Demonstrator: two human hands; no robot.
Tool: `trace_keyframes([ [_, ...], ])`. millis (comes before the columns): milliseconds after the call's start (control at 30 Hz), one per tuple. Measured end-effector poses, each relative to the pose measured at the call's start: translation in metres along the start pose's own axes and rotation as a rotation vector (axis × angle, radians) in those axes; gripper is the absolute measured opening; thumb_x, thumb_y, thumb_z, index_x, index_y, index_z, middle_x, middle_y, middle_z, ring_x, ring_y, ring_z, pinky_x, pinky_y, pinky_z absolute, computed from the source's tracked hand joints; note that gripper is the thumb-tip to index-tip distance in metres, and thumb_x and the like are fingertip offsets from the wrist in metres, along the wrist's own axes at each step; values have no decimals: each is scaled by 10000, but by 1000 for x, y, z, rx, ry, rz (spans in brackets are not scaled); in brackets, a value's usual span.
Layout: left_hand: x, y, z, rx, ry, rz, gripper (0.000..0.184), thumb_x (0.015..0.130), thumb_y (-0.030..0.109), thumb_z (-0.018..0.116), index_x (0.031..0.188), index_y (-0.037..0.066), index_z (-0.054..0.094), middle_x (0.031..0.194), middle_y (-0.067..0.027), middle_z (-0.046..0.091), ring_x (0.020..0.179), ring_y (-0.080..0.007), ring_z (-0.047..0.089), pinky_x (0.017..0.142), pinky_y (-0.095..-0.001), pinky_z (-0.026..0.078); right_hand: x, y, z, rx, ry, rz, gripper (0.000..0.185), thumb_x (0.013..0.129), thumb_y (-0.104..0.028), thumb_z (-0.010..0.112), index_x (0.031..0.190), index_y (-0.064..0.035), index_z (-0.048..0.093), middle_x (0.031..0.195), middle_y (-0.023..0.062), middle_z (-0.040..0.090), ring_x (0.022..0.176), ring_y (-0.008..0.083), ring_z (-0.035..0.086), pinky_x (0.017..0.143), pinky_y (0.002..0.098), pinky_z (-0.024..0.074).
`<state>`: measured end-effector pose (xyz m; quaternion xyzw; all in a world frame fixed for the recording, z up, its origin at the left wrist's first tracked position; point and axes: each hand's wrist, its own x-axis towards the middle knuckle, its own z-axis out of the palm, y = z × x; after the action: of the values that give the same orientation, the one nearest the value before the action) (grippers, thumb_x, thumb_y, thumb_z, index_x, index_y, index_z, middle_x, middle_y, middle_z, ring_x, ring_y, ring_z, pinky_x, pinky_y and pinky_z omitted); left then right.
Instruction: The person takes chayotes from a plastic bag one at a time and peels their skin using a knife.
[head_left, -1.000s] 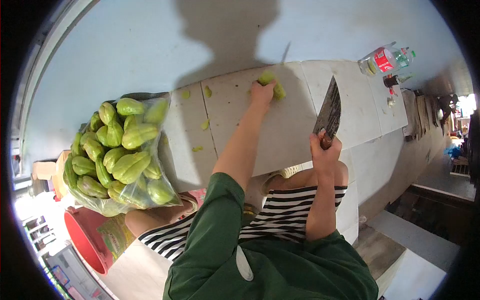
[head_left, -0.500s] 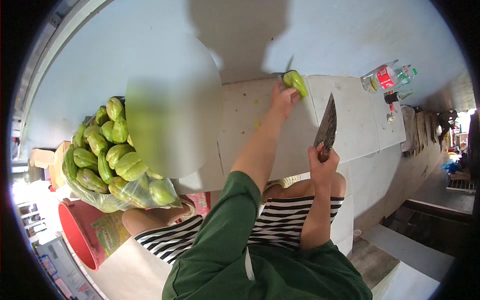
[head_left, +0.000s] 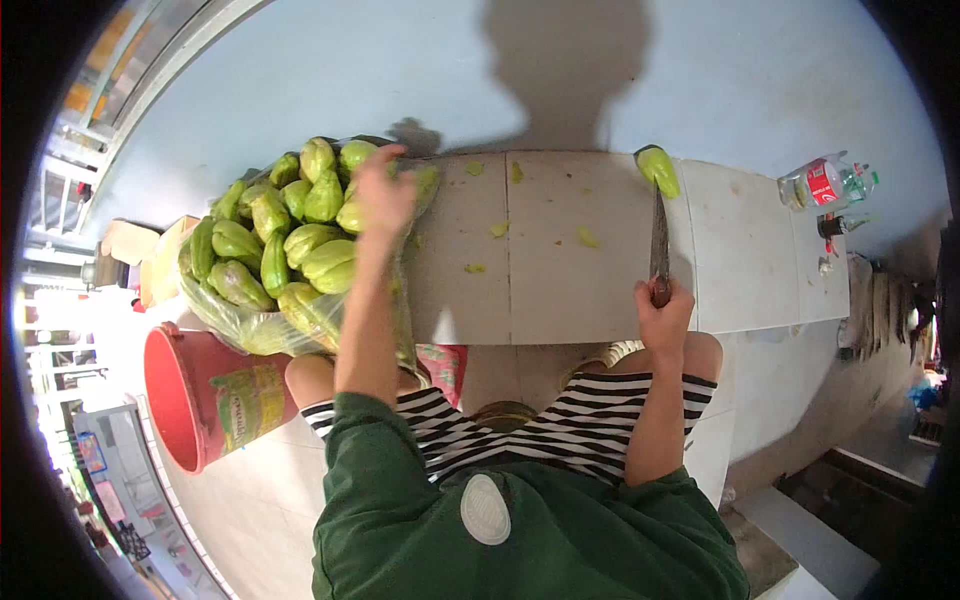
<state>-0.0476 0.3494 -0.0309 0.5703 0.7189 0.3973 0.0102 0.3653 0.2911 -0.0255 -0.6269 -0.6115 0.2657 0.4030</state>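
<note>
My left hand (head_left: 385, 198) is over the right side of a heap of green chayotes (head_left: 270, 215) in a clear plastic bag (head_left: 235, 325). Motion blurs it, but its fingers look apart, with nothing visible in them. My right hand (head_left: 664, 318) grips the handle of a large knife (head_left: 659, 240), whose dark blade points away from me towards the wall. A single chayote (head_left: 657, 168) lies on the tiled counter against the wall; the knife tip overlaps its lower end in view, and I cannot tell whether they touch.
Green scraps (head_left: 500, 229) are scattered on the tiled counter (head_left: 560, 300). A plastic bottle with a red label (head_left: 822, 182) and a small dark bottle (head_left: 832, 226) stand at the right. Below the bag, at left, is a red bucket (head_left: 172, 400). A blue wall (head_left: 720, 80) borders the counter.
My left hand has let go of the single chayote and moved left to the heap. My right hand still holds the knife. The view has shifted left.
</note>
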Motion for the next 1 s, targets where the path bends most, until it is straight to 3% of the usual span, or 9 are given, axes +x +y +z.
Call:
trace_keyframes([
  [100, -14, -27, -96, 427, -190, -200, 422, 760, 141, 691, 1156, 16, 616, 1191, -206, 596, 1186, -389, 493, 995, -455, 423, -11, -5, 9, -41, -51, 1, 229, 793, -97, 659, 691, 27, 496, 530, 60, 431, 509, 92, 382, 476, 299, 339],
  [167, -28, -52, -127, 497, -517, -290, 496, 759, 180, 704, 1219, 31, 592, 1270, -204, 551, 1227, -415, 438, 1032, -466, 391, -14, -6, 17, -75, -96, 16, 208, 790, -110, 649, 721, 49, 534, 545, 111, 505, 501, 140, 458, 496, 318, 390],
  [300, -41, -18, -145, 528, -717, -303, 654, 697, 204, 755, 1300, 84, 532, 1338, -178, 485, 1276, -424, 388, 1040, -461, 406, -22, -18, 34, -134, -154, -63, 205, 792, -135, 642, 752, 52, 567, 589, 156, 570, 509, 215, 539, 528, 345, 433],
  [367, -51, -5, -140, 577, -727, -266, 717, 656, 216, 791, 1308, 93, 520, 1343, -168, 468, 1280, -427, 384, 1028, -469, 422, -23, -24, 41, -172, -276, -99, 209, 793, -156, 640, 770, 46, 589, 613, 177, 589, 533, 280, 580, 554, 369, 458],
  [500, -51, -6, -132, 719, -818, -247, 874, 554, 235, 876, 1324, 112, 482, 1352, -159, 423, 1300, -427, 369, 1003, -506, 452, -36, -24, 55, -135, -299, -157, 224, 797, -181, 642, 780, 37, 598, 626, 177, 594, 543, 294, 587, 570, 381, 469],
  [633, -31, -8, -130, 809, -966, -296, 946, 484, 323, 908, 1292, 37, 509, 1364, -198, 422, 1280, -445, 388, 973, -511, 466, -48, -30, 57, -203, -377, -170, 234, 790, -203, 649, 803, 29, 616, 671, 178, 625, 603, 317, 620, 597, 406, 483],
  [667, -30, -9, -129, 812, -967, -263, 796, 557, 273, 888, 1216, 0, 537, 1376, -218, 420, 1268, -457, 414, 962, -523, 464, -50, -30, 57, -214, -427, -180, 235, 788, -207, 649, 808, 24, 619, 683, 177, 634, 623, 327, 628, 606, 415, 485],
  [767, -33, -29, -115, 934, -982, -248, 884, 502, 374, 939, 1221, 24, 562, 1358, -183, 441, 1273, -436, 426, 982, -508, 472, -53, -30, 58, -274, -473, -205, 231, 789, -206, 645, 837, 20, 634, 703, 176, 647, 653, 342, 633, 628, 417, 492],
  [1000, -46, 26, -154, 793, -782, -372, 878, 531, 378, 926, 1212, -6, 528, 1294, -204, 499, 1186, -383, 534, 933, -460, 500, -52, -24, 56, -256, -487, -206, 214, 783, -188, 642, 843, 18, 632, 698, 181, 643, 654, 354, 629, 639, 421, 496],
])
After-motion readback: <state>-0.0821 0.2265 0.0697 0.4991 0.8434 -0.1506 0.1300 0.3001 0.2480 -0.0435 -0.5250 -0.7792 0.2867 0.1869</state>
